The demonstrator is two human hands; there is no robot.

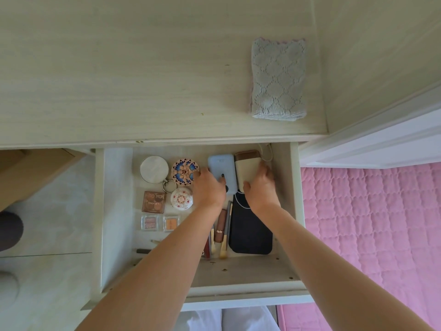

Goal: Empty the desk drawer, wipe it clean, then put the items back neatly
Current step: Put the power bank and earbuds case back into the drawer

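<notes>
In the open desk drawer (284, 211), toward its far right corner, both hands are working side by side. The left hand (208, 187) is gripping a pale blue power bank (220, 164), thumb on its left edge and fingers curling over its top face. The right hand (261, 187) is holding a cream and brown device (245, 166) lying just beside the power bank, fingers wrapping round its right side and thumb at its near end; a white cable (267, 155) is looping from it in the far right corner.

Nearer than these, a black pouch (250, 230) is lying flat along the right side. Just left of it, a lip gloss tube (220, 225) and several makeup brushes (225, 244) are lying lengthwise, partly hidden under the left forearm. On the left, a round mirror (154, 168) and a patterned round compact (185, 172) are sitting at the far end, with a brown palette (154, 202) and a white floral compact (181, 198) nearer, then two small clear eyeshadow cases (149, 222) nearer still.

On the desk top (143, 80), far right, a folded grey cloth (278, 80) is lying flat. A pink quilted bedspread (370, 223) is showing at the right.
</notes>
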